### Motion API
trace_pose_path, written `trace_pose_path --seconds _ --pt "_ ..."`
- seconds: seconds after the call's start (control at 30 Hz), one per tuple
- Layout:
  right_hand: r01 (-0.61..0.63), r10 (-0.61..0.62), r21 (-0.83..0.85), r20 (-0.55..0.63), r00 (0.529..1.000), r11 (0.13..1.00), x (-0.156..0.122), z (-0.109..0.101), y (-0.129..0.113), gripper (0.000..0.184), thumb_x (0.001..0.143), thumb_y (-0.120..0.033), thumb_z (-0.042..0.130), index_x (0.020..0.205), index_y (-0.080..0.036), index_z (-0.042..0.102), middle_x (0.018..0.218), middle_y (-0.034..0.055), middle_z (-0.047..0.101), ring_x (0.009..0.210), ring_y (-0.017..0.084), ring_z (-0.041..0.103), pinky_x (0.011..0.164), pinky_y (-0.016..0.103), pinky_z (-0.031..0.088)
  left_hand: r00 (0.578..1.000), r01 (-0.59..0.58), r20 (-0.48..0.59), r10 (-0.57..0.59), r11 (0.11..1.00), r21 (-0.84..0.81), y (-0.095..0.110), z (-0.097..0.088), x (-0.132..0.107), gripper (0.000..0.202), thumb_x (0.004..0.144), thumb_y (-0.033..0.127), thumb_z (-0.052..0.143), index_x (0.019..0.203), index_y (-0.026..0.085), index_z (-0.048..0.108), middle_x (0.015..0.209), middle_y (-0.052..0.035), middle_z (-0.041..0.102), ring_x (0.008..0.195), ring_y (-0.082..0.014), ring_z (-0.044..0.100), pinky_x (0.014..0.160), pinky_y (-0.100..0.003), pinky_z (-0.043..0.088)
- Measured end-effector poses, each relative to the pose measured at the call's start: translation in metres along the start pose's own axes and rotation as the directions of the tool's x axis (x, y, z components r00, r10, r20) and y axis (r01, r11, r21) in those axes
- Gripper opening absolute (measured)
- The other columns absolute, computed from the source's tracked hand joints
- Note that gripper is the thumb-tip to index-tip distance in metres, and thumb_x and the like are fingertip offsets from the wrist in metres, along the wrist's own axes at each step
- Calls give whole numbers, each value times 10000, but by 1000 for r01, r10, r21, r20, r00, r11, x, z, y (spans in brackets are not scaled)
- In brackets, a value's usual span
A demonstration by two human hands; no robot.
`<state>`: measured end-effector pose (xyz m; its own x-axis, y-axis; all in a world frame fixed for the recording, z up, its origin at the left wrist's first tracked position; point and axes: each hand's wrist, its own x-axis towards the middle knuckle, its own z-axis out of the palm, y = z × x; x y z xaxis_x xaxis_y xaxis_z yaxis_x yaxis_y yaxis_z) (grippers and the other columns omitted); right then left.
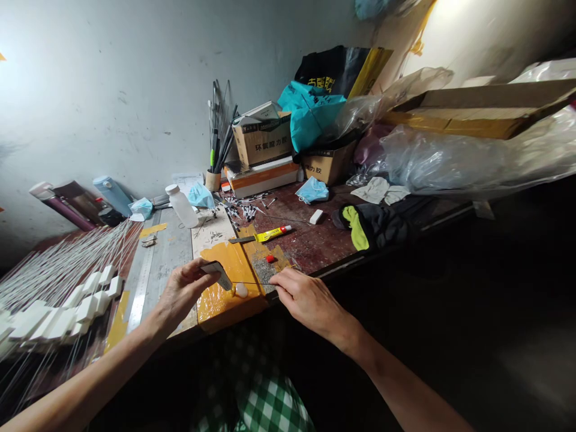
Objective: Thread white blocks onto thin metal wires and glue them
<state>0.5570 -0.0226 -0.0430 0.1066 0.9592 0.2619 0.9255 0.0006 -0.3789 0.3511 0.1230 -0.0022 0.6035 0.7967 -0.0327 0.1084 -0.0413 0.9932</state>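
My left hand [183, 289] pinches a small flat piece, grey with a dark edge [219, 275], between thumb and fingers. In my right hand [310, 300], thumb and fingertips grip a thin dark rod [252, 283], which reaches left to the flat piece's lower edge. Whether the two touch is hard to tell. Just beneath lies a whitish blob [242, 290] on a board covered with shiny amber tape [220, 309]. Beyond the hands are a red cap [270, 258] and a yellow tube with a red and white end [272, 234].
At left, many thin rods with white blocks [63, 321] lie beside a metal ruler [140, 288]. A plastic bottle [182, 206], scattered small black-and-white pieces [247, 210] and cardboard boxes [263, 141] stand behind. A dark glove-like cloth [382, 225] lies right, near the table edge.
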Motion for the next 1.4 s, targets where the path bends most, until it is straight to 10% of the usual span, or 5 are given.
trace_pose_path --seconds 1.4 --pt "27 -26 -9 96 995 1000 5 -3 0 253 890 -121 483 1018 -258 653 951 15 657 871 164 649 771 248 478 997 -28 -67 32 998 51 -8 -16 0 153 747 315 711 777 170 673 719 11 611 671 -140 443 639 -248 336"
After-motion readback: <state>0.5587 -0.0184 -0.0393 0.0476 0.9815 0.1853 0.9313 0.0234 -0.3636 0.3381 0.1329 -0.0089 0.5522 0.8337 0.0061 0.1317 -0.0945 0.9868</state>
